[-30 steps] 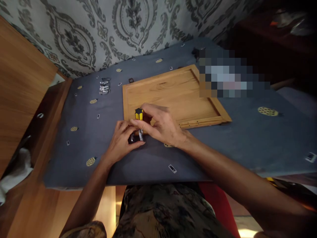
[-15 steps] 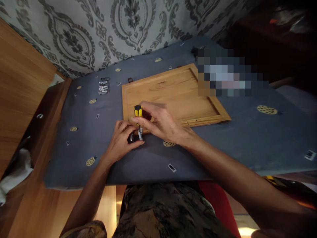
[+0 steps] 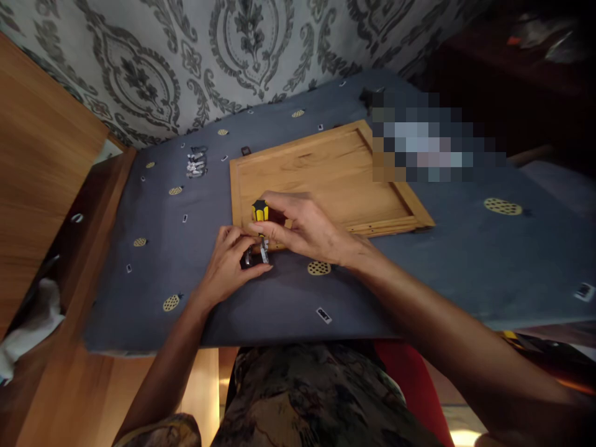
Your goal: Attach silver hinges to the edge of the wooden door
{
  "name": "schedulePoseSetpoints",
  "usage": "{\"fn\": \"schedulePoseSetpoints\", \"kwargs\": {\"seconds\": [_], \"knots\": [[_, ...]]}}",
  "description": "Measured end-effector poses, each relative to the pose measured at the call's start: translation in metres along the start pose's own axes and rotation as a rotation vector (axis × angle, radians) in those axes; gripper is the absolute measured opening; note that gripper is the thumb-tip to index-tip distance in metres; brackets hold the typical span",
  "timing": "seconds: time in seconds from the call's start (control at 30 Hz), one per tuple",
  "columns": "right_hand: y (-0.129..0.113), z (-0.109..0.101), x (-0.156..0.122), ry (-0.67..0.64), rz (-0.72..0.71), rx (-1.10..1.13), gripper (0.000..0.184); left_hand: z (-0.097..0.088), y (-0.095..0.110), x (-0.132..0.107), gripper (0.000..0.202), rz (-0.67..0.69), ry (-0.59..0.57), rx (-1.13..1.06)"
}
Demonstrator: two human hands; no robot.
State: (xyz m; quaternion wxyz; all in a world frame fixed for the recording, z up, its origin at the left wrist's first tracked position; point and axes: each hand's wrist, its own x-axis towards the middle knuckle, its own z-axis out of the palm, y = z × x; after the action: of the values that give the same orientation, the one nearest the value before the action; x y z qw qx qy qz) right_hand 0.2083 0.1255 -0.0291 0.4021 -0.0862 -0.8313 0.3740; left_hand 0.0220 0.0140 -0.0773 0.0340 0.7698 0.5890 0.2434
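A wooden panel (image 3: 335, 174) with a raised frame lies flat on a grey-blue patterned cloth (image 3: 465, 261). At its near left corner my right hand (image 3: 307, 230) is wrapped round a yellow and black screwdriver (image 3: 260, 212), held upright with its tip down. My left hand (image 3: 230, 264) is closed on a small metal fitting (image 3: 258, 254) pressed against the panel's corner, right under the screwdriver tip.
A small pile of metal fittings (image 3: 196, 162) lies on the cloth beyond the panel's left side. A wooden cabinet side (image 3: 41, 149) stands at the left, patterned wallpaper behind. A blurred patch covers the panel's far right corner. Dark furniture fills the right.
My right hand has shifted slightly on the screwdriver handle, wrist a little to the right; the screwdriver, fitting and left hand stay in place.
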Motion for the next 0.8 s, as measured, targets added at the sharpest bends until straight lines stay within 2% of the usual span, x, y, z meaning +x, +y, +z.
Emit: {"fn": "schedulePoseSetpoints", "kwargs": {"seconds": [0.07,0.17,0.23,0.47,0.8], "knots": [[-0.003,-0.001,0.001,0.095,0.059,0.063,0.04,-0.001,0.0,0.0,0.035,0.006,0.001,0.0],[-0.006,-0.002,0.002,0.309,0.144,0.146,0.04,-0.001,0.0,0.0,0.037,0.031,0.003,-0.001],[-0.005,-0.002,0.002,0.351,0.162,0.159,0.038,-0.001,0.0,0.001,0.038,0.042,0.008,-0.005],[0.001,0.004,-0.002,0.226,0.121,-0.018,0.032,-0.003,0.003,0.002,0.037,0.017,-0.016,0.01],[0.005,0.006,-0.003,0.186,0.115,-0.078,0.031,-0.004,0.004,0.002,0.039,0.029,-0.008,-0.007]]}}
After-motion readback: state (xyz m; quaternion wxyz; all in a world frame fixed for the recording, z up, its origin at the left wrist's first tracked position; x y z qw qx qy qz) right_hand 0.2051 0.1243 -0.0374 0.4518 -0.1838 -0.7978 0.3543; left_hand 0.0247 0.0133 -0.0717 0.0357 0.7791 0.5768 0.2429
